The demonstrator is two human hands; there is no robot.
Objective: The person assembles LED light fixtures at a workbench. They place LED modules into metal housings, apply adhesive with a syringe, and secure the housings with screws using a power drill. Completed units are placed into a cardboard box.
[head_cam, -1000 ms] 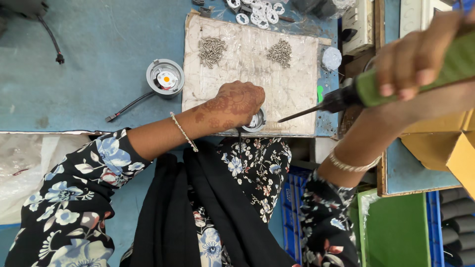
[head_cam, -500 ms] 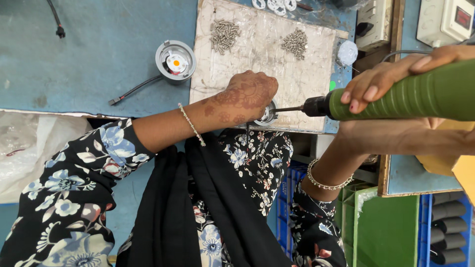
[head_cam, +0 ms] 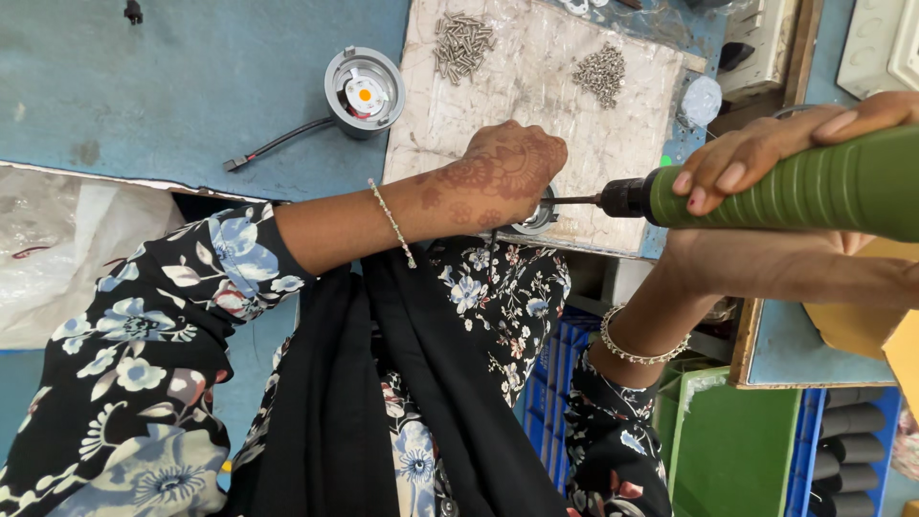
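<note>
At a blue workbench, a worker's left hand (head_cam: 507,177) lay cupped over a small round metal lamp housing (head_cam: 536,216) at the near edge of a worn pale stone slab (head_cam: 536,86), just above the middle of the frame. The fingers closed down on the housing and hid most of it. The right hand (head_cam: 766,163), at the right of the frame, wrapped fully around a ribbed green electric screwdriver (head_cam: 804,187), its slim bit (head_cam: 574,200) pointing left into the housing, close beside the left fingers.

The bit's tip and the screw could not be seen, so its seating was uncertain; a slip would likely have sent it into the holding fingers. The housing sat near the slab's edge and could have skidded off under side pressure.

Two heaps of small grey screws (head_cam: 461,40) lay at the top of the slab, and a second round housing with an orange-centred disc and black lead (head_cam: 364,93) stood in the upper left.
</note>
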